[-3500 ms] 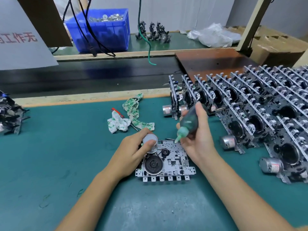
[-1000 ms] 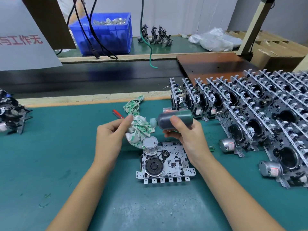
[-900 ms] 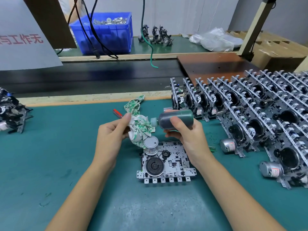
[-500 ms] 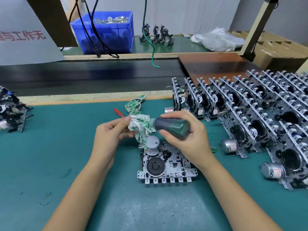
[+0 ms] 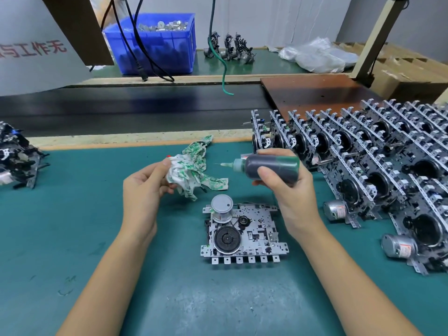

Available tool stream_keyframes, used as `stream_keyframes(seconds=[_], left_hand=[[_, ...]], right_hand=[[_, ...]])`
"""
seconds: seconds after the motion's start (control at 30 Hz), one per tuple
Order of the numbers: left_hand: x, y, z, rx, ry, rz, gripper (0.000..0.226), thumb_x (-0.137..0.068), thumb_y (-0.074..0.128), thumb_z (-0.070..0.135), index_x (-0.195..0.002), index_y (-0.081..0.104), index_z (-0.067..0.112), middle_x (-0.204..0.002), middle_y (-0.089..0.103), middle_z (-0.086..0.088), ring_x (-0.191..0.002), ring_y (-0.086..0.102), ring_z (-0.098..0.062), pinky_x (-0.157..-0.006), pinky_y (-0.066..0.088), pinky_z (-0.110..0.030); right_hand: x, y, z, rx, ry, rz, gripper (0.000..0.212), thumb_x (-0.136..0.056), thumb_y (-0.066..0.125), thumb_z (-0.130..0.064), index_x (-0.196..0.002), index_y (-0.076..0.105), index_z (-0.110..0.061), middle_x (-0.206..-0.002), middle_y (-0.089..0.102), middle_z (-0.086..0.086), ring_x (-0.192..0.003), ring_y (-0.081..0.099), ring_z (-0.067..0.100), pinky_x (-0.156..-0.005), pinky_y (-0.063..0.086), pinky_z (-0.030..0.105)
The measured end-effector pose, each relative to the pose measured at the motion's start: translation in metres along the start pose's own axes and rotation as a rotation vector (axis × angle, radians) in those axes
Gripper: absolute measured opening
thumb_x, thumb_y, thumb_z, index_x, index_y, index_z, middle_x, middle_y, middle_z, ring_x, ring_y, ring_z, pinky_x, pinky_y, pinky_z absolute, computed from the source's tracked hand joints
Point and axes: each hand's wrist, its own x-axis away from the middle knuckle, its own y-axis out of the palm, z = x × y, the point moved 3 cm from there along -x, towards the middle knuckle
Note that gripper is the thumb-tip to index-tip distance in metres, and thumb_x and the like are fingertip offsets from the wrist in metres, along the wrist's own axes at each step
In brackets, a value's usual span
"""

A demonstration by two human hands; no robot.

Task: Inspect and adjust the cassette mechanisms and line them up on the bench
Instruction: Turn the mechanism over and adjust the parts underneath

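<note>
One cassette mechanism (image 5: 244,232) lies flat on the green mat, its silver motor at the upper left and a black flywheel below it. Above it, my right hand (image 5: 288,190) grips a dark green bottle (image 5: 271,166) held sideways, its needle tip pointing left in the air. My left hand (image 5: 145,187) pinches a white rag with green stains (image 5: 191,173) just left of the needle tip; the rag hangs clear of the tip. Several finished mechanisms (image 5: 363,161) stand on edge in rows at the right.
A pile of mechanisms (image 5: 17,158) sits at the mat's left edge. Behind the mat runs a black conveyor belt (image 5: 121,107). Further back stand a blue bin of metal parts (image 5: 155,42), hanging cables, a brown board (image 5: 315,93) and cardboard boxes.
My right hand lifted the bottle off the mechanism and turned it sideways. My left hand picked up the rag and wiped the tip; now rag and tip have come apart.
</note>
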Motion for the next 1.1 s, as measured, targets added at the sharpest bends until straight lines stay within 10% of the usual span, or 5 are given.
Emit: stream_keyframes(seconds=[0.27,0.7,0.97,1.1], left_hand=[[0.012,0.022,-0.006,0.037,-0.076,-0.247,0.020,-0.078,0.064,0.026,-0.075,0.078,0.013,-0.073,0.069,-0.005,-0.061,0.056,-0.009,-0.053,0.046,-0.017],[0.004,0.018,-0.008,0.394,-0.390,-0.087,0.051,-0.095,0.048,0.009,-0.049,0.071,0.009,-0.050,0.057,0.005,-0.040,0.049,-0.001,-0.043,0.042,-0.008],[0.001,0.008,-0.007,0.113,-0.230,-0.083,0.022,-0.091,0.059,0.022,-0.082,0.079,0.016,-0.096,0.074,-0.004,-0.086,0.067,-0.015,-0.077,0.052,-0.028],[0.005,0.016,-0.009,0.100,-0.242,-0.146,0.025,-0.093,0.056,0.018,-0.083,0.078,0.012,-0.097,0.074,-0.009,-0.086,0.069,-0.016,-0.070,0.057,-0.024]], right_hand=[[0.003,0.008,0.002,0.068,0.044,-0.059,0.030,-0.073,0.068,-0.006,-0.101,0.063,-0.016,-0.096,0.071,-0.005,-0.090,0.067,0.015,-0.076,0.056,0.027],[0.007,0.013,-0.003,0.529,-0.119,-0.329,0.048,-0.071,0.075,-0.001,-0.105,0.065,-0.033,-0.094,0.055,0.008,-0.082,0.053,0.011,-0.069,0.048,0.022],[0.003,0.006,-0.008,0.264,-0.024,-0.267,0.055,-0.065,0.072,0.005,-0.097,0.069,-0.040,-0.104,0.063,-0.010,-0.099,0.060,0.009,-0.080,0.049,0.020],[0.003,0.008,-0.007,0.244,-0.009,-0.281,0.057,-0.064,0.073,0.003,-0.096,0.068,-0.045,-0.104,0.064,-0.014,-0.099,0.060,0.007,-0.081,0.049,0.020]])
